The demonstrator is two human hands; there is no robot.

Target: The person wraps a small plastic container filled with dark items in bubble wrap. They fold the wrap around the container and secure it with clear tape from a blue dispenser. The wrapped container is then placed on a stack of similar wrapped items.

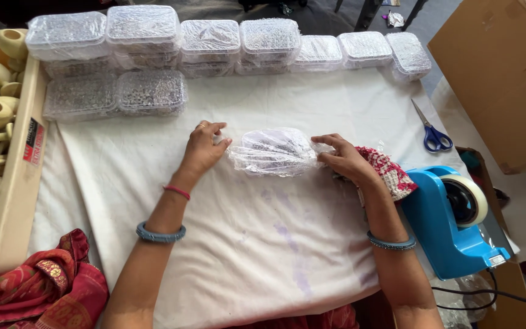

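A small clear plastic box [273, 151] wrapped in crinkled clear film lies on the white cloth [245, 231] in the middle of the table. My left hand [204, 148] pinches the film at the box's left end. My right hand [343, 158] pinches the film at its right end. Both wrists wear blue bangles, and the left also has a red thread.
Several wrapped boxes [144, 30] are stacked along the table's far edge. A blue tape dispenser [452, 219] stands at the right, with blue-handled scissors [431, 131] beyond it and a red patterned cloth [391, 173] beside my right hand. A beige tray [16, 183] of pale objects lies left. A cardboard box [506, 73] stands far right.
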